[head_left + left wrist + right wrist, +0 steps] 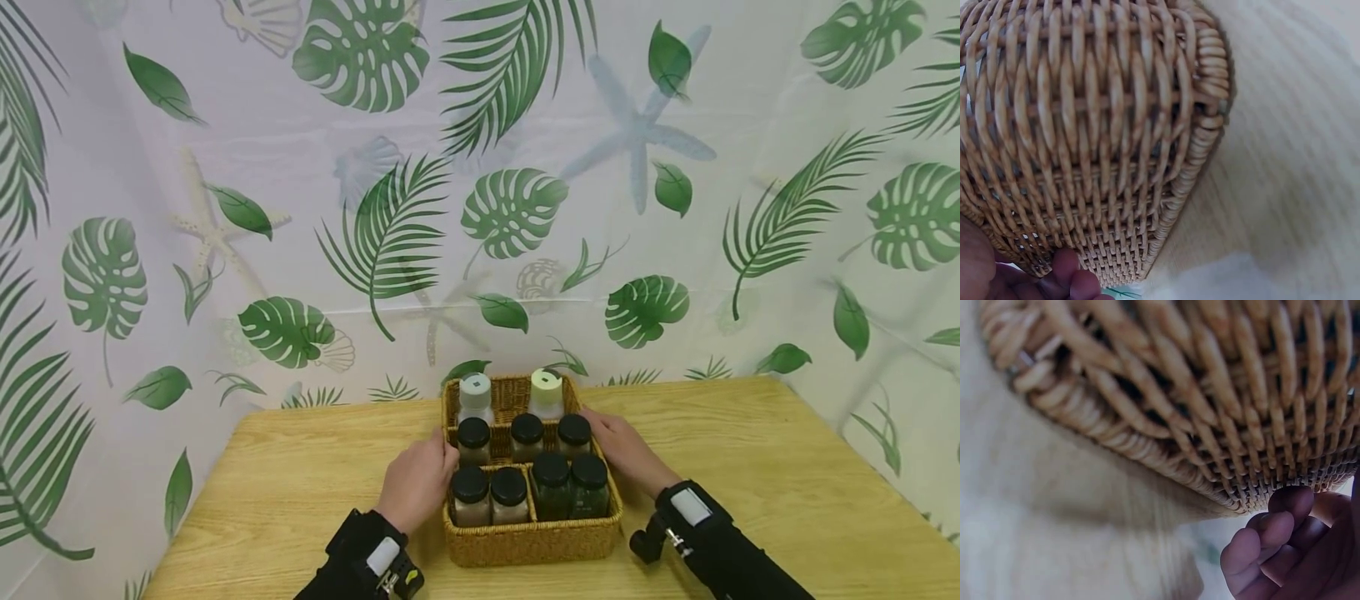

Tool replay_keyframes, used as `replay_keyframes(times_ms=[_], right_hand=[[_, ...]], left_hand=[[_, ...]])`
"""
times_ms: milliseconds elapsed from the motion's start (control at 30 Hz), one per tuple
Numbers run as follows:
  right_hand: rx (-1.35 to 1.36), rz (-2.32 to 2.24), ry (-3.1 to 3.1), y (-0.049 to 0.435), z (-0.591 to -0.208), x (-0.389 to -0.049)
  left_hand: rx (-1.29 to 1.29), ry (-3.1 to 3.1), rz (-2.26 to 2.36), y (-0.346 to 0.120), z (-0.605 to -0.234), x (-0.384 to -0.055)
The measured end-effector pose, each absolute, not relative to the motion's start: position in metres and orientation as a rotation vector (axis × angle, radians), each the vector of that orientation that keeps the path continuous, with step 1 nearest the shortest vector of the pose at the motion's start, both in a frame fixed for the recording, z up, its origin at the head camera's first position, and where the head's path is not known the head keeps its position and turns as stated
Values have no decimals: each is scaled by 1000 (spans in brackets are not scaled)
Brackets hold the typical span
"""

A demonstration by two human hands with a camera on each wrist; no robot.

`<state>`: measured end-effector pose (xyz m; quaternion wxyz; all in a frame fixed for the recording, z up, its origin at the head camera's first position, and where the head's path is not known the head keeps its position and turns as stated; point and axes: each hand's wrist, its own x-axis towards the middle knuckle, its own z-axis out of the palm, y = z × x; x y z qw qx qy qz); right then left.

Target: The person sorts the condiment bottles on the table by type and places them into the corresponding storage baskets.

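A wicker basket (532,543) stands on the wooden table between my two hands. My left hand (416,479) grips its left side, fingers curled against the weave in the left wrist view. On the opposite side my right hand (626,450) holds the wall toward the back, fingertips bent in at the weave. Two jars with pale brown contents (471,498) fill the front left compartment; two darker jars (552,487) fill the front right. Three black-lidded jars (527,433) stand in the middle row. At the back are a white-capped bottle (476,396) and a yellow-capped bottle (546,393).
The light wooden table (315,467) extends to both sides of the basket. Behind it hangs a white cloth (420,250) printed with green leaves, shells and starfish, near the table's back edge. Black wrist cameras (648,542) are strapped over dark sleeves.
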<state>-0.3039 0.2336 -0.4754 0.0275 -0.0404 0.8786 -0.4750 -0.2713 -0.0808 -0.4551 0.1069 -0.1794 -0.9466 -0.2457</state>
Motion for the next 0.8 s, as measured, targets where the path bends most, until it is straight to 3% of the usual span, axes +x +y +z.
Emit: replay_keyframes(times_ms=[800], right_hand=[[-90,-1518,2666,235,-476,-338]], left_hand=[[-444,-2792,-684,-77,-452,-303]])
